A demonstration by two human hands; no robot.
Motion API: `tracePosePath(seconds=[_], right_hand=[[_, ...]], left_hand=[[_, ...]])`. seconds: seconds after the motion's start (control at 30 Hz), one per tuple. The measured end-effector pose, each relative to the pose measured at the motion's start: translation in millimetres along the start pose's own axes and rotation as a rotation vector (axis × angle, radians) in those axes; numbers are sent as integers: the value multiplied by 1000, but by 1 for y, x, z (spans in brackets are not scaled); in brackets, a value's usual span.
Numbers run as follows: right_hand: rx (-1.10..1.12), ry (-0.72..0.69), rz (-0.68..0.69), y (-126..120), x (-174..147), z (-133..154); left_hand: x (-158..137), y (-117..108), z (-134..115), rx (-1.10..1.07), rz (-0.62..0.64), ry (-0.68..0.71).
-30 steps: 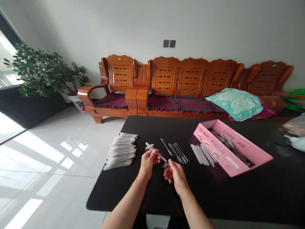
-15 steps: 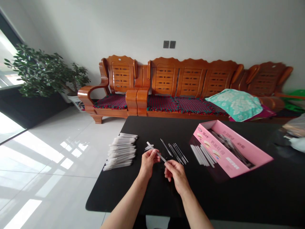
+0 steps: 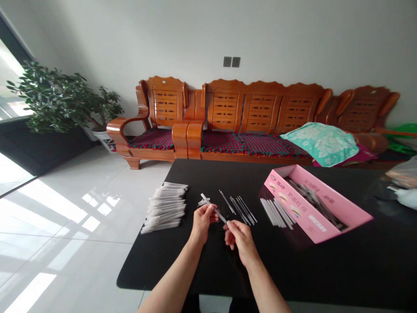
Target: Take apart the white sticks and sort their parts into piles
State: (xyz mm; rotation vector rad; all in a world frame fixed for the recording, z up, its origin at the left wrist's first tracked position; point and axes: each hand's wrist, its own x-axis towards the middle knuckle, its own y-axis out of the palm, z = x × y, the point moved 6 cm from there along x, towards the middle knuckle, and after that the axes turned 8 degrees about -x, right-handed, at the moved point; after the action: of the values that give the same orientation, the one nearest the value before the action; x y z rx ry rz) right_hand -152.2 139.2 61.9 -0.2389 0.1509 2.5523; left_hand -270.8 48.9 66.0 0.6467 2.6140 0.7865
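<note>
Pen-like white tube (image 3: pixel 220 215) is above the black table (image 3: pixel 169 265), held slantwise between your two hands. Your left hand (image 3: pixel 202 221) pinches it around the middle; your right hand (image 3: pixel 240 234) grips the near end with thumb and forefinger. Whether the right fingers also hide a small part cannot be determined. Far end of the tube is uncovered and points away to the left, near some small white pieces (image 3: pixel 203 201). Step in hand, as judged: fitting or adjusting something at the near end. Next move appears to call for a firm left pinch and both grips in line, so the tube neither bends nor slips. Stock noted: a pile of similar tubes with dark ends (image 3: pixel 166 208) to your left, thin rods (image 3: pixel 241 211) beyond your right hand, loose white tubes (image 3: pixel 276 213) farther right beside a pink box (image 3: pixel 302 213).
</note>
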Motion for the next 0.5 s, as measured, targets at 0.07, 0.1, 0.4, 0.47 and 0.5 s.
tracePosePath(seconds=[0.07,0.1,0.4,0.47,0.5], right_hand=[[-1,-13,-29,-2,1,0],[-1,-10,-41,-3,1,0],[5,5,-20,-1,0,-2],[10,20,-19,-1,0,-2],[10,32,-5,1,0,-3]], left_hand=[[0,0,0,-3,0,2],[0,-1,1,-5,-3,4],[0,-2,1,-10,-3,11],[0,-2,1,-13,-6,15],[-1,-2,1,-13,-8,15]])
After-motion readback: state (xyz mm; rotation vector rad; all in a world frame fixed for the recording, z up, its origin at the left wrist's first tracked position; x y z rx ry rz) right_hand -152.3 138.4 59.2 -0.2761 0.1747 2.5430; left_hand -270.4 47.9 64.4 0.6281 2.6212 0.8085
